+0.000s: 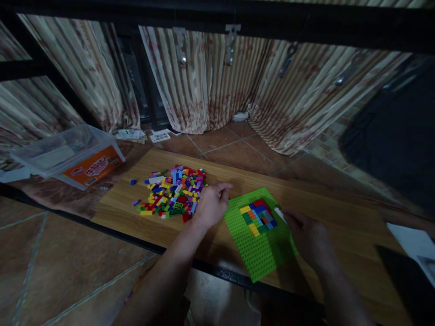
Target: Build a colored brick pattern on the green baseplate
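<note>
My left hand (211, 204) hovers between a heap of loose toy bricks (176, 192) and a green baseplate (265, 258). Its index finger stretches to the right, apart from the thumb, and I see nothing held there. A small red bit shows just past the thumb, too small to name. My right hand (311, 235) pinches a white brick (280, 214) at the right edge of the baseplate. Near the middle of that plate sits a blocky, roughly square build (251, 217) of yellow, red, blue, green, orange and grey bricks.
The wooden board (136, 226) lies under bricks and plate. A clear plastic tub (81, 154) with an orange label stands at the left. Two stray bricks lie left of the heap. Striped curtains (217, 81) hang behind; white paper (413, 244) lies at far right.
</note>
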A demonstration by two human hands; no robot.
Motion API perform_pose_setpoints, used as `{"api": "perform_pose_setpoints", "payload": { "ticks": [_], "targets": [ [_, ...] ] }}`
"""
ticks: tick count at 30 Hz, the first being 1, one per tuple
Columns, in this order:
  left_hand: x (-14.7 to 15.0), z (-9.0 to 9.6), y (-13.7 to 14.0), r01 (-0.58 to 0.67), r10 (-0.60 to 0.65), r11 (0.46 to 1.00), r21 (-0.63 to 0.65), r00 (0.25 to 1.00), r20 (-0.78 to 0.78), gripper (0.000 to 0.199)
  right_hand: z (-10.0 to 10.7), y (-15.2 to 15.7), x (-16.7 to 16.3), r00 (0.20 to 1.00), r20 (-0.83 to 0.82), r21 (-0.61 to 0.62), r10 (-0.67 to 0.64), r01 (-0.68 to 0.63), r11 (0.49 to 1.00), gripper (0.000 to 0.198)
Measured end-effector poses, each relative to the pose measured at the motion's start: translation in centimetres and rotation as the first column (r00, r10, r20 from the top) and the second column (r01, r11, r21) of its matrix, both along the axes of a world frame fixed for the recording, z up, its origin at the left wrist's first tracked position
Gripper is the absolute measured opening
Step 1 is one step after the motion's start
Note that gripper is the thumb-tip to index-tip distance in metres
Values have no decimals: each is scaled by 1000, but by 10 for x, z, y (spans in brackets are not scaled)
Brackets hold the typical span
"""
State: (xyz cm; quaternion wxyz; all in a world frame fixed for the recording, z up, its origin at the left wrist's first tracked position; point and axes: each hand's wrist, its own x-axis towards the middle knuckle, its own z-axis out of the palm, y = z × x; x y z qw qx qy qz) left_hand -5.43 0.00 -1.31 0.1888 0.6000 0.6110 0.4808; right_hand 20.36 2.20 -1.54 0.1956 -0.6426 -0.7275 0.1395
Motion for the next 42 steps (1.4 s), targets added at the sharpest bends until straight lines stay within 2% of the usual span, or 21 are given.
{"api": "perform_pose_setpoints", "payload": {
  "ticks": [10, 15, 21, 26, 30, 36, 40, 42],
  "targets": [
    [13, -4, 2, 104, -111, 993, -52, 982, -151, 27, -3, -5, 0, 998, -48, -109, 50, -55, 993, 34],
    [16, -5, 2, 137, -149, 986, -92, 979, -142, 27, -4, -4, 1, 992, -116, -194, 51, -73, 978, 35],
    [19, -8, 2, 162, -180, 981, -109, 967, -181, 28, -3, -3, -6, 974, -225, -284, 21, -87, 955, 44],
    [24, -8, -1, 203, -227, 970, -134, 952, -206, 26, -9, -4, -10, 919, -384, -363, -84, -66, 929, 40],
    [38, -4, -8, 304, -325, 945, -122, 914, -242, 22, -9, -4, -16, 848, -497, -420, -185, -48, 906, 26],
    [65, -11, -18, 358, -373, 927, -110, 857, -354, 26, -6, -1, -20, 813, -515, -430, -274, 31, 902, 10],
    [75, -17, -18, 319, -348, 937, -142, 829, -438, 15, -10, 0, -16, 821, -501, -423, -272, 42, 905, 11],
    [77, -18, -18, 293, -327, 945, -147, 822, -467, 16, -13, 1, -14, 834, -488, -416, -258, 38, 908, 14]
  ]
}}
